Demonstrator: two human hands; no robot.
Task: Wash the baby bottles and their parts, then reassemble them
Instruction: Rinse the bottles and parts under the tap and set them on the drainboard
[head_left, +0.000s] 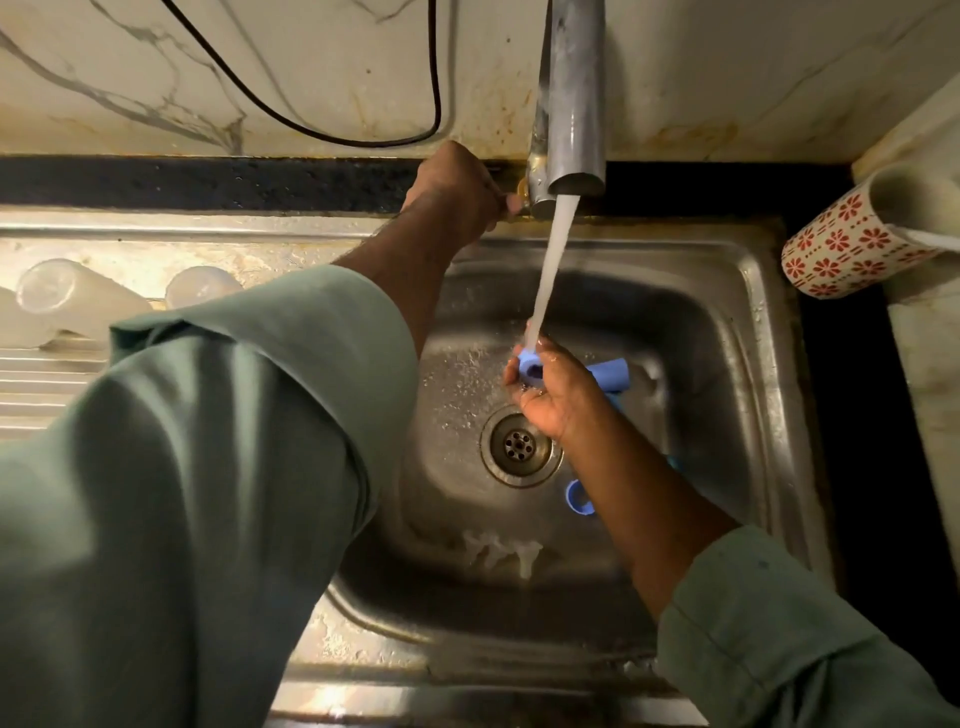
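Blue bottle part (530, 369) gripped in right hand (550, 395) under water; left hand (457, 189) grips tap handle.

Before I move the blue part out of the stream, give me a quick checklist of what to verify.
1. Right hand grips blue part: ok.
2. Water stream lands on that part: ok.
3. Left hand at the tap handle, ready to shut off: ok.
4. Part rinsed clean: cannot tell.
5. Other blue pieces in the sink washed: cannot tell.
6. Clear bottles on the drainboard, out of the way: ok.
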